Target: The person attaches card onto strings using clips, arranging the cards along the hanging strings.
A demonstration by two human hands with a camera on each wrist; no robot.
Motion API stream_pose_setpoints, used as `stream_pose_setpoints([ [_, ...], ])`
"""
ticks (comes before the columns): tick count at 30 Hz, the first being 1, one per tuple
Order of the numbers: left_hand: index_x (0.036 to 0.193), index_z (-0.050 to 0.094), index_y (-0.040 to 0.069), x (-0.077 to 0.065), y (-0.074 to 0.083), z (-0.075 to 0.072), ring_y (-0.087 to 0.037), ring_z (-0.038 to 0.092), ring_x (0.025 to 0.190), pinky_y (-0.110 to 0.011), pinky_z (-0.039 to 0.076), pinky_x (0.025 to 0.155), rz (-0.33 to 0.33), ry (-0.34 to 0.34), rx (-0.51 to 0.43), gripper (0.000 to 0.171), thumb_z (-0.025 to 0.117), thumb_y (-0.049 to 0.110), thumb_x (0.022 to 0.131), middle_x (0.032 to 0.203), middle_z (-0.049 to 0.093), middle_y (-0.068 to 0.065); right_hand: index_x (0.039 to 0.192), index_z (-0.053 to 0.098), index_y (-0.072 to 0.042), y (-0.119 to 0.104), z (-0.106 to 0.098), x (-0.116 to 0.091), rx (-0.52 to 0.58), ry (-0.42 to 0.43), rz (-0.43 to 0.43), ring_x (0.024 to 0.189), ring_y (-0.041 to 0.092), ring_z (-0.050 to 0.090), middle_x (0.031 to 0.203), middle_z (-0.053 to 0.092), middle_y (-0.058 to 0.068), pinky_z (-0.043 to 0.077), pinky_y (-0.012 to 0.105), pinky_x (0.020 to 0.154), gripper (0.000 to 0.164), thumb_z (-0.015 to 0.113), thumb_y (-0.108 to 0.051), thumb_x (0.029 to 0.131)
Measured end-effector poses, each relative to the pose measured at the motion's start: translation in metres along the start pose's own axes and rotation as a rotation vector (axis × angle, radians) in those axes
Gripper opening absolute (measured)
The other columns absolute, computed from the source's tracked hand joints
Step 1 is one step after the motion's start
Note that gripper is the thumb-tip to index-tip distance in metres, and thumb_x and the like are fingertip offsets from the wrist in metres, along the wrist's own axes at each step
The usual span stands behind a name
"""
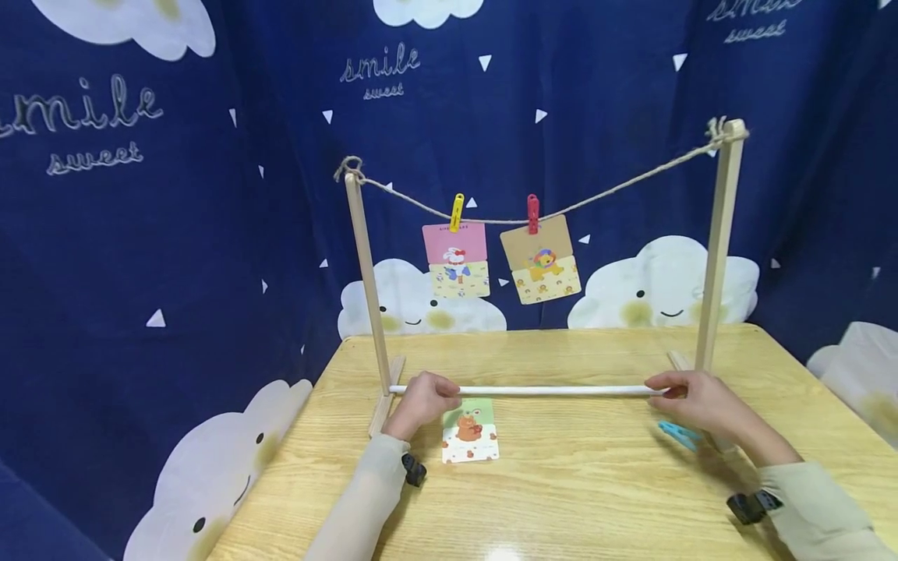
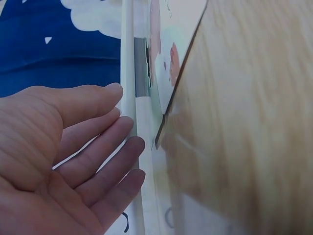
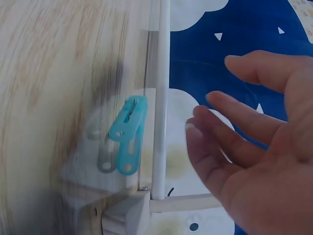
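A white rod point(image 1: 554, 390) spans the bases of the two wooden posts. Near its left end is my left hand point(image 1: 426, 399); in the left wrist view the thumb and fingertips point(image 2: 128, 125) lie right at the rod, fingers relaxed. At the other end, my right hand point(image 1: 701, 397) overlaps the rod in the head view, but the right wrist view shows its loosely bent fingers point(image 3: 205, 142) apart from it. A green and white bear card point(image 1: 470, 436) lies on the table by the left hand. Below the right hand sits a blue clothespin point(image 1: 678, 435).
A twine line point(image 1: 624, 185) sags between the left post point(image 1: 368, 280) and right post point(image 1: 719, 249). A yellow clothespin point(image 1: 457, 213) holds a pink rabbit card point(image 1: 456, 261); a red clothespin point(image 1: 533, 213) holds a brown lion card point(image 1: 542, 261). Behind the table point(image 1: 561, 483) hangs a blue curtain point(image 1: 281, 195).
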State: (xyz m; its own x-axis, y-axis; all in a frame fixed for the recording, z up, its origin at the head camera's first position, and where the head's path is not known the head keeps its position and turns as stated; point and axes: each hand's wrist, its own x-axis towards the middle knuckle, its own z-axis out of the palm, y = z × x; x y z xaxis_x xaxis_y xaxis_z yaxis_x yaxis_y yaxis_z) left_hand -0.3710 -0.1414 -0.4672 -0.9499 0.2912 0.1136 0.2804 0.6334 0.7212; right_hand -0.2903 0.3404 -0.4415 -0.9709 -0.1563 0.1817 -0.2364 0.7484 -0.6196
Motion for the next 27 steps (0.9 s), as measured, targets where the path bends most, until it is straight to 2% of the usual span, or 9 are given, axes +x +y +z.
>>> stream_pose_setpoints([
  [5,0.117,0.078,0.007,-0.001,0.001,-0.001,-0.023,0.071,0.100,-0.042,0.059,0.085,-0.011,-0.021,0.020,0.027,0.080,0.018,0.092,0.110,0.077,-0.009,0.125,0.071,0.001,0.001,0.000,-0.005,-0.068,-0.017,-0.016,0.099,0.029,0.068,0.115,0.074,0.016,0.052,0.030,0.072,0.047,0.081,-0.030,0.090],
  [10,0.120,0.077,0.008,-0.002,0.004,-0.001,-0.025,0.071,0.102,-0.045,0.058,0.087,-0.026,-0.041,0.043,0.032,0.082,0.017,0.090,0.111,0.076,-0.009,0.124,0.071,0.001,0.003,0.000,-0.007,-0.115,-0.032,-0.027,0.097,0.032,0.069,0.113,0.073,0.019,0.053,0.034,0.070,0.048,0.082,-0.031,0.089],
  [17,0.119,0.077,0.008,-0.002,0.006,0.001,-0.029,0.069,0.112,-0.047,0.055,0.096,-0.024,-0.086,0.100,0.042,0.090,0.019,0.082,0.119,0.075,-0.009,0.125,0.070,0.005,0.008,0.002,-0.010,-0.157,-0.067,-0.035,0.096,0.029,0.070,0.117,0.073,0.020,0.054,0.030,0.069,0.051,0.082,-0.029,0.089],
  [22,0.121,0.075,0.006,-0.002,0.005,0.001,-0.029,0.069,0.113,-0.047,0.055,0.098,-0.012,-0.116,0.100,0.048,0.092,0.020,0.078,0.123,0.074,-0.011,0.122,0.070,0.006,0.013,0.003,-0.011,-0.208,-0.085,-0.059,0.091,0.026,0.071,0.109,0.075,0.018,0.055,0.033,0.070,0.050,0.083,-0.027,0.087],
  [27,0.126,0.073,0.004,-0.002,0.004,0.001,-0.030,0.067,0.114,-0.045,0.054,0.099,0.003,-0.150,0.096,0.057,0.094,0.019,0.075,0.126,0.072,-0.012,0.119,0.070,0.007,0.014,0.001,-0.015,-0.234,-0.095,-0.075,0.092,0.033,0.073,0.104,0.076,0.019,0.058,0.043,0.074,0.049,0.085,-0.025,0.085],
])
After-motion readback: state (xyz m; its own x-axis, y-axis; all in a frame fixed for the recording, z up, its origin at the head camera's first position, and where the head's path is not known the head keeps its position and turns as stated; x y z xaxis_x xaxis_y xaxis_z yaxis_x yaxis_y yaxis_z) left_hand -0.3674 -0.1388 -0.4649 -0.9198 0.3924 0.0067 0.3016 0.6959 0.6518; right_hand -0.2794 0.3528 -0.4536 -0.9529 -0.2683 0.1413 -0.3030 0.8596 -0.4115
